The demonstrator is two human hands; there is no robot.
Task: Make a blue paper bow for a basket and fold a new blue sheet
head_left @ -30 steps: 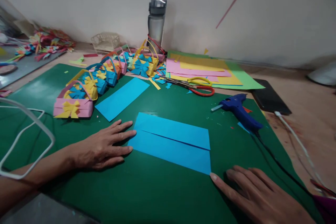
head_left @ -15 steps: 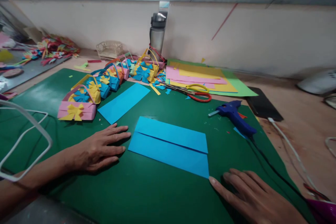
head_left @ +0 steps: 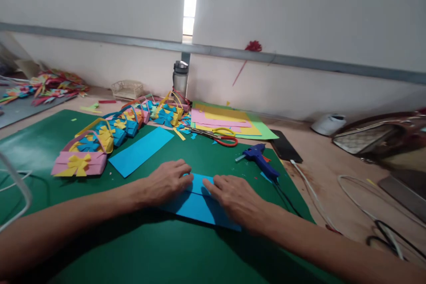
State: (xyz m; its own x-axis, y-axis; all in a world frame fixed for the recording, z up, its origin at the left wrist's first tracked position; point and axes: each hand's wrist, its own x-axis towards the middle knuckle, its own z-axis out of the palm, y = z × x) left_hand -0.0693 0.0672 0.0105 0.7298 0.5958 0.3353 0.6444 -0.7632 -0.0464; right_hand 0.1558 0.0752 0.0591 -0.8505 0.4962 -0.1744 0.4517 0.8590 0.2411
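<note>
A folded sheet of blue paper [head_left: 203,207] lies before me, its two flaps meeting along a lengthwise slit. My left hand [head_left: 171,180] is on its far left part, fingers curled together at the far edge. At the far right part, my right hand [head_left: 234,195] grips the paper with bent fingers, thumb on top. Some fingertips of both hands are hidden. Beyond my left hand rests a flat blue paper strip [head_left: 141,151]. Small paper baskets with bows, among them a pink basket [head_left: 80,163], stand in a row at the left.
A green mat [head_left: 133,248] covers the table. Scissors [head_left: 221,136] and coloured paper sheets [head_left: 226,122] lie at the back. A blue glue gun [head_left: 258,159] and a black phone [head_left: 286,145] are on the right, with cables. A bottle [head_left: 180,80] stands by the wall.
Both hands have moved inward onto the folded blue paper and closed at its far side; before, they lay open beside it. The camera view has tilted up and turned right.
</note>
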